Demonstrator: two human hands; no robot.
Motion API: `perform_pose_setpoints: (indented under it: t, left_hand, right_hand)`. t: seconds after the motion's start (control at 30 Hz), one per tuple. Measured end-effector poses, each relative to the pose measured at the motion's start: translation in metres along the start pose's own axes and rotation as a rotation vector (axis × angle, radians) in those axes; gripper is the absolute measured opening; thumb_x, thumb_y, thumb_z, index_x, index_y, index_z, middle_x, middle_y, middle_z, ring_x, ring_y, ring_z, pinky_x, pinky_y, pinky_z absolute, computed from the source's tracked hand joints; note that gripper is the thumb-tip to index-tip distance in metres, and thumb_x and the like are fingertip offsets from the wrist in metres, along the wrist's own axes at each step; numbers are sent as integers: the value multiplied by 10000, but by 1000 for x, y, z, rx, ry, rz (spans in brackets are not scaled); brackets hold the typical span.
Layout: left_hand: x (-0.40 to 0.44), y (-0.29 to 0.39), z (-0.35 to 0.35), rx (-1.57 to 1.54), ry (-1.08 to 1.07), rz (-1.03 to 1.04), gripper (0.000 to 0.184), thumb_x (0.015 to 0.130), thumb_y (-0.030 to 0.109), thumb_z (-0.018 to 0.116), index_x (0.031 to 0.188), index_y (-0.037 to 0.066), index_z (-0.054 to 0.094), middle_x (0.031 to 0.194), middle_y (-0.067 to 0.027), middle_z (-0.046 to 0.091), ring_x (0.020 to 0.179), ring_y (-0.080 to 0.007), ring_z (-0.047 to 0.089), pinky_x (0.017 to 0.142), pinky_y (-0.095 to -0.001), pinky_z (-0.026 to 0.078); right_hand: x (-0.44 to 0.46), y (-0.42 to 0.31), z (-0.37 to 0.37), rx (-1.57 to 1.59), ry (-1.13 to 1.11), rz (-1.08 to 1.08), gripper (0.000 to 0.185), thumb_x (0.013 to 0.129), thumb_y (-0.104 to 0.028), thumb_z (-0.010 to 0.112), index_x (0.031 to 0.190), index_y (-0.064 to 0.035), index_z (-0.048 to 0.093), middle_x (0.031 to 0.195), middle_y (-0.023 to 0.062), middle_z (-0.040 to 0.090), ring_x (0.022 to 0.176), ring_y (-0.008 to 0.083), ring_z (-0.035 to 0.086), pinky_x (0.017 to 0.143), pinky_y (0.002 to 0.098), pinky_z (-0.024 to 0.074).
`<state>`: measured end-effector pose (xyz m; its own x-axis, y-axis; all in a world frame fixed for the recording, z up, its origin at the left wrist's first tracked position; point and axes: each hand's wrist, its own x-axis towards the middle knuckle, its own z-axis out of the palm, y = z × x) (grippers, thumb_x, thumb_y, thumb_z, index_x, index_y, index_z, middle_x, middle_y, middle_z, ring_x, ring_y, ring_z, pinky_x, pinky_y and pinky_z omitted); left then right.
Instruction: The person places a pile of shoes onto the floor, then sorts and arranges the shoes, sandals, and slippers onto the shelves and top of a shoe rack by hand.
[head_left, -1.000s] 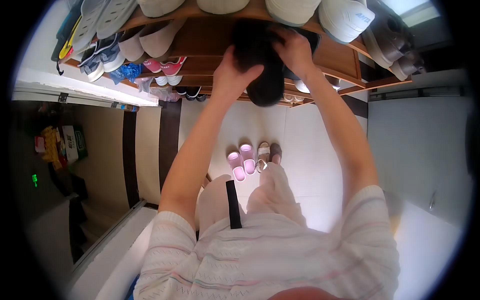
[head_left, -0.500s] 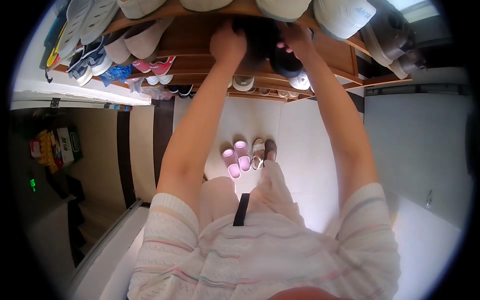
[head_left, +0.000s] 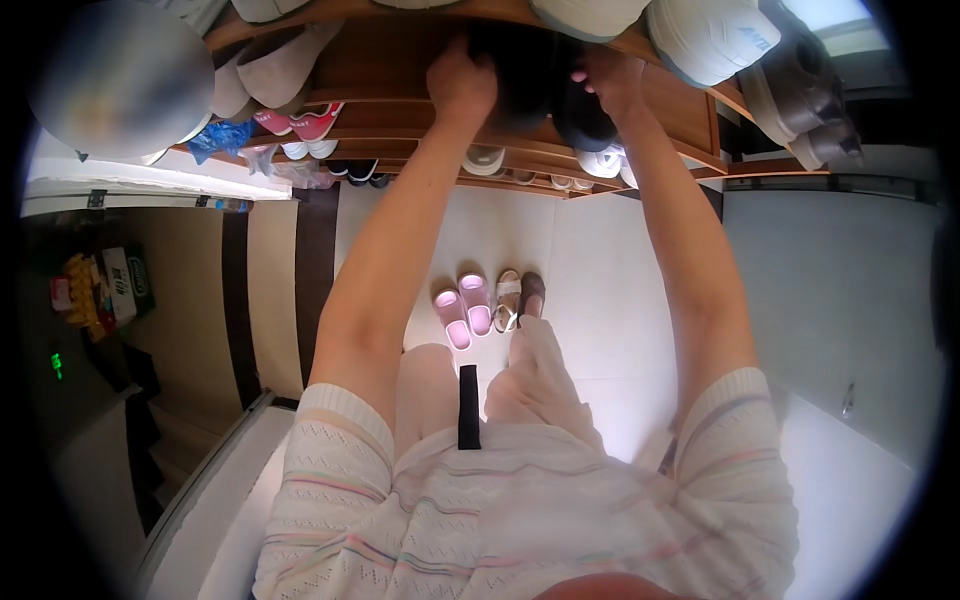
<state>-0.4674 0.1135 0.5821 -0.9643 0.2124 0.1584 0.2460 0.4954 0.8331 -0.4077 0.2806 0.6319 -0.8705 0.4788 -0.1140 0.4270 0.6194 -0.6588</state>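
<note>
I am observing the left hand (head_left: 462,82) and right hand (head_left: 612,85) flanking two black shoes (head_left: 518,80), which are projecting from the wooden shelf (head_left: 385,65); fingers (head_left: 580,76) are resting half-curled against their outer sides, whether gripping I cannot tell.

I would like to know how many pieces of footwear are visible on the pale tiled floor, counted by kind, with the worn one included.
Pink open-backed slippers with pale rims: 2
Beige strappy sandal: 1
Dark brown worn shoe: 1
Total: 4
</note>
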Motion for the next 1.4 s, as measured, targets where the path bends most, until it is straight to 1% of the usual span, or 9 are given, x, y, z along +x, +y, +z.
perform_pose_setpoints:
  t: [0.23, 0.33, 0.53, 0.63, 0.87, 1.03, 1.17, 1.23, 1.4]
  left_hand:
    - [0, -4, 11, 90, 37, 36, 329, 776, 224, 545, 1044, 34, 563, 922, -201, 611, 909, -362, 565, 790, -404, 448]
    - [0, -6, 10, 108, 46, 48, 330, 778, 240, 541, 1048, 52, 564, 925, -187, 615, 905, -359, 569, 786, -412, 450]
    - [-4, 8, 1, 199, -11, -87, 339, 776, 268, 530, 1069, 101, 564, 944, -177, 615, 913, -348, 572, 795, -422, 450]
    - [-3, 8, 0, 199, -38, -67, 352, 780, 277, 521, 1086, 108, 558, 954, -180, 612, 918, -347, 571, 796, -426, 449]
    - [-6, -7, 0, 30, 17, 146, 448, 782, 305, 583, 1149, 55, 526, 908, -154, 625, 846, -257, 604, 754, -350, 468]
    - [-57, 6, -29, -373, 20, 116, 409, 791, 229, 627, 1146, 48, 535, 926, -110, 608, 747, -126, 575, 673, -236, 460]
    - [-125, -33, -31, -260, -187, 47, 331, 784, 119, 604, 1109, 66, 568, 917, -76, 587, 672, -122, 540, 595, -222, 452]
    - [-165, -65, -23, -143, -216, 55, 297, 761, 80, 594, 1058, 70, 591, 901, -75, 581, 662, -136, 538, 577, -230, 455]
    - [-254, -137, -13, 52, -465, -68, 256, 722, 92, 585, 977, 76, 606, 917, -119, 579, 767, -244, 563, 645, -339, 466]
  right_hand:
    - [6, 3, 17, 295, 157, 38, 213, 874, -126, 412, 774, -41, 579, 512, 18, 576, 347, 89, 522, 341, 189, 394]
    - [10, 6, 15, 125, 86, 84, 283, 890, -231, 481, 911, 33, 582, 730, 92, 632, 481, 132, 585, 391, 186, 442]
    - [-1, 0, 6, 164, 9, 51, 468, 819, -435, 544, 928, 15, 610, 801, 134, 640, 703, 172, 646, 532, 271, 503]
    - [7, 0, 16, -348, 149, -132, 494, 763, -513, 541, 890, -45, 637, 728, 121, 644, 798, 267, 626, 766, 350, 473]
    - [5, -2, 27, -405, 307, -22, 514, 744, -537, 534, 896, -59, 648, 895, 154, 636, 887, 305, 598, 773, 368, 471]
    - [1, 40, -12, -576, 361, -138, 472, 776, -493, 535, 986, -78, 613, 956, 168, 622, 924, 350, 574, 797, 395, 458]
    - [7, 93, -66, -764, 431, -180, 559, 806, -520, 479, 1214, -137, 466, 1177, 117, 533, 1072, 293, 512, 876, 369, 423]
    - [42, 176, -84, -1008, 649, -470, 436, 814, -409, 522, 1107, -87, 532, 1068, 156, 581, 1030, 328, 524, 873, 389, 410]
    - [33, 182, -106, -664, 701, -324, 449, 774, -399, 563, 1072, -63, 549, 1060, 145, 587, 1022, 319, 529, 859, 381, 405]
